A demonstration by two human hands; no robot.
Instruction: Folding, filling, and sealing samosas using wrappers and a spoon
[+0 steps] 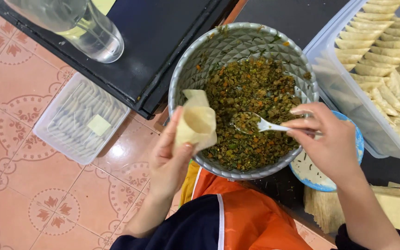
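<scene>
We see a grey bowl (184,69) of green-brown filling (251,88) at centre; a tub (322,58) of folded pastries (394,60) lies far right; our left hand (170,157) pinches a pastry cone (196,122) at the bowl's left rim; our right hand (329,143) grips a white spoon (260,124) loaded with filling.

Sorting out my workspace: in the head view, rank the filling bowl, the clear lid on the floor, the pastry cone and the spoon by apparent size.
1. filling bowl
2. clear lid, though farther from the camera
3. pastry cone, in the left hand
4. spoon, partly hidden by the right hand
</scene>
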